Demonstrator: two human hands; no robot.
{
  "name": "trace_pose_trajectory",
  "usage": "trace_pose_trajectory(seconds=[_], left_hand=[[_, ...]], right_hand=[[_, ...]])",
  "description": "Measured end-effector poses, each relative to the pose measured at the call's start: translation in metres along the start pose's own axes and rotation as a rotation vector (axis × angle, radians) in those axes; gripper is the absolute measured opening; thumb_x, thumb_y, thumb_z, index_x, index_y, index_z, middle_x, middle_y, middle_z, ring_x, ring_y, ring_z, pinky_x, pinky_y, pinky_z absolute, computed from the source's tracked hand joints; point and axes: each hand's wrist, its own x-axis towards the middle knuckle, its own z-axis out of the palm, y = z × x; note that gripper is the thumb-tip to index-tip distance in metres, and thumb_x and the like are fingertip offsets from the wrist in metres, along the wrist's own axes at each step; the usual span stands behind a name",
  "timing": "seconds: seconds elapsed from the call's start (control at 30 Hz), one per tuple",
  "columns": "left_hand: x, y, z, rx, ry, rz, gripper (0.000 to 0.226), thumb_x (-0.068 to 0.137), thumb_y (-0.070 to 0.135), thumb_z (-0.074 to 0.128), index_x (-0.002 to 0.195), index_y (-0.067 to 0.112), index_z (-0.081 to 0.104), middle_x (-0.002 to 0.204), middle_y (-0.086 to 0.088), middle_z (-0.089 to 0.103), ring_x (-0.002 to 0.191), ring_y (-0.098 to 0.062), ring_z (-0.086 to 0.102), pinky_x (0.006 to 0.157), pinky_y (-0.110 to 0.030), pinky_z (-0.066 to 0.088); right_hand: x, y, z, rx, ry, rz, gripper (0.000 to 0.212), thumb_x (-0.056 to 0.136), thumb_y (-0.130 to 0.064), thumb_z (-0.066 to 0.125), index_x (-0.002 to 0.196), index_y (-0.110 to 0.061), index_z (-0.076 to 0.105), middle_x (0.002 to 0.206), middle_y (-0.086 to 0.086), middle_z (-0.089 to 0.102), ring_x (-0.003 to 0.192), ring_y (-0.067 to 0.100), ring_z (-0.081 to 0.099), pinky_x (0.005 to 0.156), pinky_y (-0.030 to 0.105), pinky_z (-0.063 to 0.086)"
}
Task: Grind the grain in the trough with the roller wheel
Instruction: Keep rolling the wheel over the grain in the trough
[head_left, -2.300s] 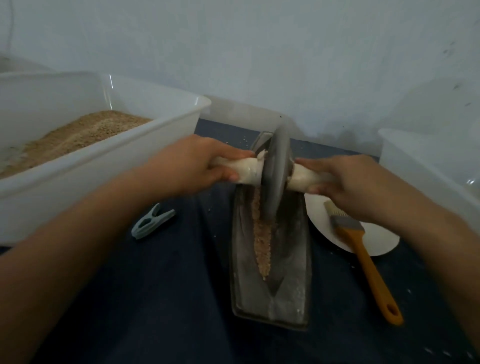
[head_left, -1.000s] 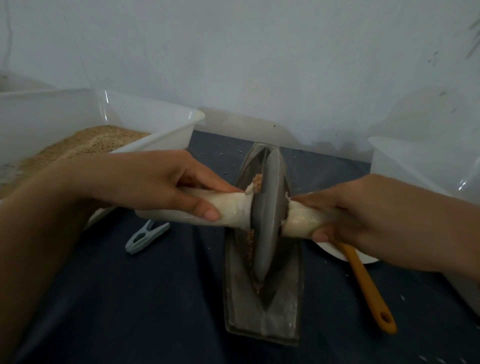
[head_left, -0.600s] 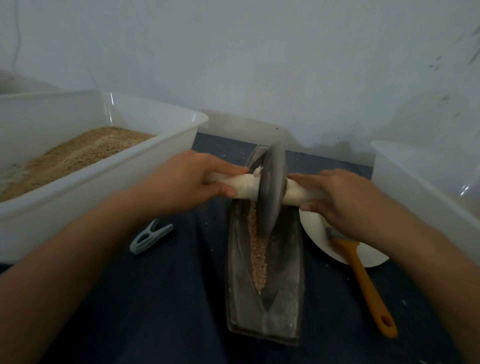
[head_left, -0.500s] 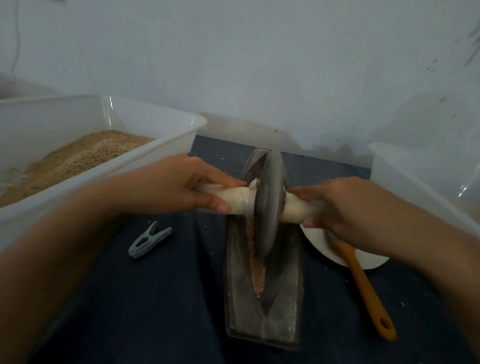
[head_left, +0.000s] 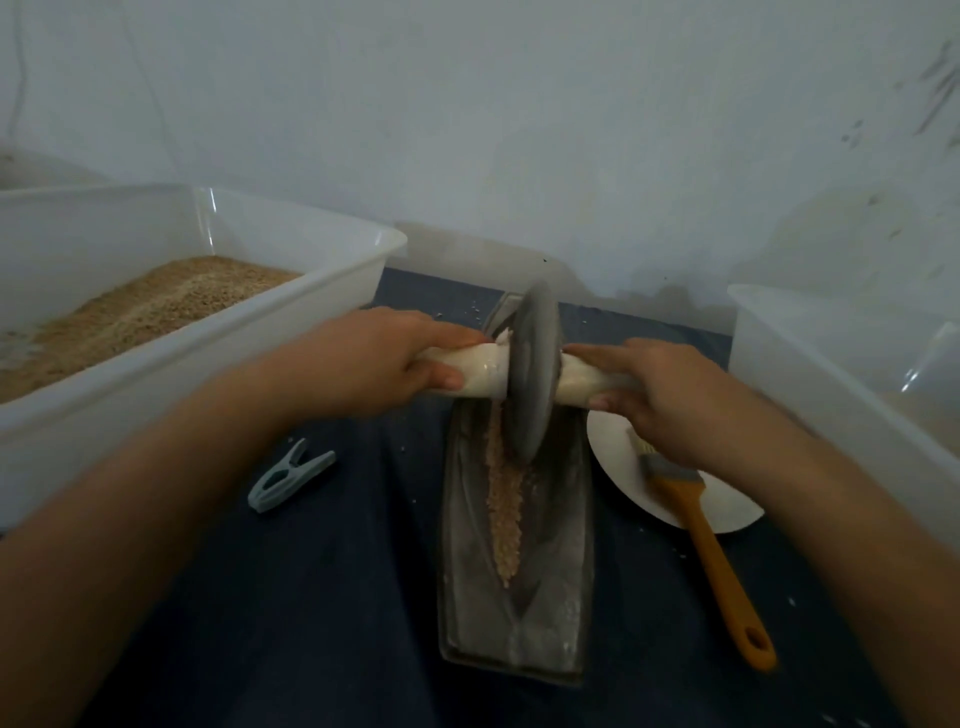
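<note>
**Rolling the wheel over the grain**

On the far left sits a big white plastic tub (head_left: 291, 306) with brown ground meal (head_left: 135, 306) in it. Near it, on the dark blue cloth (head_left: 311, 597), lies a small grey-green plastic peg (head_left: 288, 475).

Next comes the left hand (head_left: 363, 361). Its fingers curl all the way round the pale wooden handle (head_left: 480, 374) on its side of the wheel. The round grey metal roller wheel (head_left: 535, 374) stands on its edge in the long grey metal trough (head_left: 566, 545), at the far end. A thin line of pale crushed grain (head_left: 506, 512) lies in the groove of the trough, on the near side of the wheel. The right hand (head_left: 670, 400) wraps round the handle on the other side in the same way.

To do this step well, I think both hands should push down the same amount, so the wheel stays straight up and does not tip. It should roll slowly along the groove, right over the line of grain, and not climb the sides, or bits may jump out.

On the right, a flat white round plate (head_left: 727, 512) holds a brush with an orange handle (head_left: 719, 566). Past it stands another white plastic tub (head_left: 831, 374).
</note>
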Motion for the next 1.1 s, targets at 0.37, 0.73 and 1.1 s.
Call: trace_pose_trajectory(seconds=[0.37,0.73,1.1], left_hand=[[-0.034,-0.002,-0.033,-0.434,-0.32,0.284,0.047,0.079,0.055,0.055,0.123,0.065,0.04,0.11,0.032,0.062,0.098,0.013,0.058,0.083,-0.006,0.042],[-0.002,0.0,0.009,-0.007,0.208,0.104,0.052,0.092,0.031,0.052,0.137,0.045,0.029,0.106,0.0,0.056,0.095,-0.018,0.056,0.086,-0.034,0.042],[-0.037,-0.001,-0.037,-0.481,-0.338,0.282,0.047,0.079,0.045,0.062,0.12,0.061,0.044,0.114,0.034,0.059,0.106,0.012,0.055,0.087,-0.003,0.038]], right_hand=[[-0.045,-0.019,-0.047,-0.011,-0.277,-0.197,0.05,0.087,-0.046,0.054,0.134,-0.05,0.037,0.081,-0.028,0.053,0.077,-0.012,0.051,0.064,0.01,0.034],[-0.001,-0.001,0.003,-0.05,0.068,-0.021,0.052,0.096,-0.029,0.048,0.143,-0.037,0.027,0.12,0.002,0.051,0.111,0.018,0.043,0.086,0.03,0.037],[-0.049,-0.02,-0.053,-0.01,-0.285,-0.203,0.048,0.084,-0.052,0.054,0.129,-0.053,0.038,0.078,-0.025,0.055,0.073,-0.009,0.052,0.061,0.012,0.034]])
